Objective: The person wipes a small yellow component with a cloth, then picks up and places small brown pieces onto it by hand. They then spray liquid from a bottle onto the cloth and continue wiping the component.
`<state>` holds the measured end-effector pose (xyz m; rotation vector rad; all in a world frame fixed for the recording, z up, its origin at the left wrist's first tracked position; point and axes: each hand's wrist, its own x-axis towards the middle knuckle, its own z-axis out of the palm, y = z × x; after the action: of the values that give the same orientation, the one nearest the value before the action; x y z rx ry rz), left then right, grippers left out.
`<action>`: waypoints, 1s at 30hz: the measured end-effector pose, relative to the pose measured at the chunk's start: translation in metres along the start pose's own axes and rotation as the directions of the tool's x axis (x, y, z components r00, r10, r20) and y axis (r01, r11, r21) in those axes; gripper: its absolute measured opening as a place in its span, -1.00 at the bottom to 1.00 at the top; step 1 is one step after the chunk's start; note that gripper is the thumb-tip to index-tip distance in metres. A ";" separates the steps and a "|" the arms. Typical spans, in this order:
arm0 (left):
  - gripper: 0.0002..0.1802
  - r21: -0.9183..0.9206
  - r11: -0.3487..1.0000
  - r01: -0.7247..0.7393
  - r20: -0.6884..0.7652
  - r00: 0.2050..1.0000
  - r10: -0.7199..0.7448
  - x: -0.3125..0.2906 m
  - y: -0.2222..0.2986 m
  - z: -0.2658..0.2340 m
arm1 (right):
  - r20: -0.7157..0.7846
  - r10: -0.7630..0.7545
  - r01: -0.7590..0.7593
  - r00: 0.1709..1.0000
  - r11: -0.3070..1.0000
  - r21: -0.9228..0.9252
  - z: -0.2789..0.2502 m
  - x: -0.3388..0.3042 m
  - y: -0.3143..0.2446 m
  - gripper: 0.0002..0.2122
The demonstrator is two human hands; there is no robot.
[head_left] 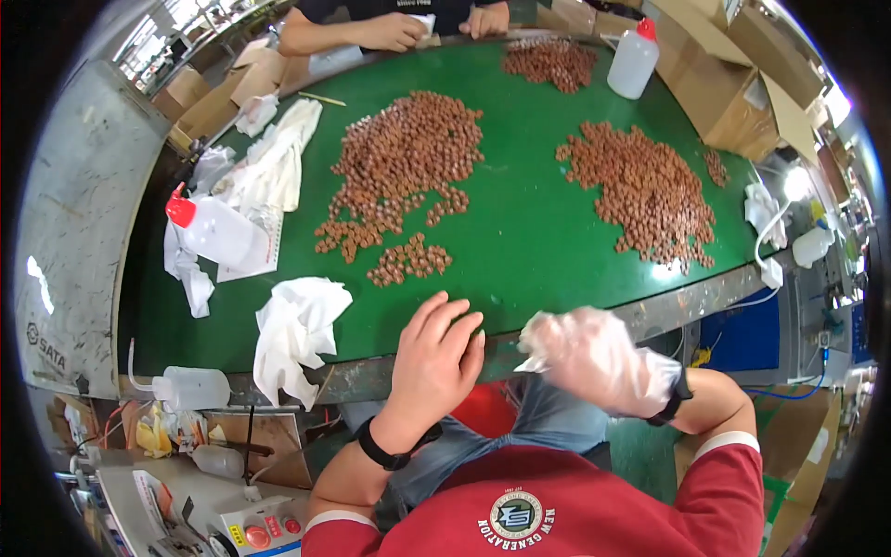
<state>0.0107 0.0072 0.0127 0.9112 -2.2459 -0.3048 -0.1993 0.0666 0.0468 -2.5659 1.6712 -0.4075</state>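
My left hand is bare and lies at the table's near edge, its fingers apart and slightly bent, with nothing visible in it. Just ahead of it sits a small group of reddish-brown metal parts. A clear plastic glove covers my right hand, which is closed over the near edge. A whitish bit juts out by its fingertips, but I cannot tell whether that is the glove or something held. Beyond my left hand spreads a large heap of the same parts; another heap lies to the right.
The green tabletop also bears a white cloth, red-capped bottles and a far heap. Across the table are another person's hands. Cardboard boxes stand at right.
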 end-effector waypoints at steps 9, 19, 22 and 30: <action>-0.73 0.016 1.000 0.001 0.023 1.000 -0.002 0.003 -0.007 0.002 | 0.010 0.092 -0.090 0.996 0.984 -0.153 -0.012 -0.026 0.034 -0.85; -0.75 0.036 0.999 0.015 0.002 1.000 -0.015 0.000 -0.008 0.010 | 0.075 0.425 -0.353 0.902 0.628 0.694 -0.032 -0.026 0.053 -0.83; -0.75 0.038 0.999 0.015 -0.004 1.000 -0.015 -0.002 -0.007 0.009 | 0.013 0.244 -0.188 0.970 0.713 0.676 -0.019 -0.019 0.052 -0.81; -0.74 0.049 0.998 0.039 0.029 0.999 -0.040 0.000 -0.004 0.008 | 0.016 -0.050 0.027 0.999 0.750 0.661 -0.005 -0.003 0.075 -0.82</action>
<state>0.0074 0.0044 0.0055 0.9837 -2.2742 -0.2847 -0.2684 0.0392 0.0368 -2.0474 1.1588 -0.7904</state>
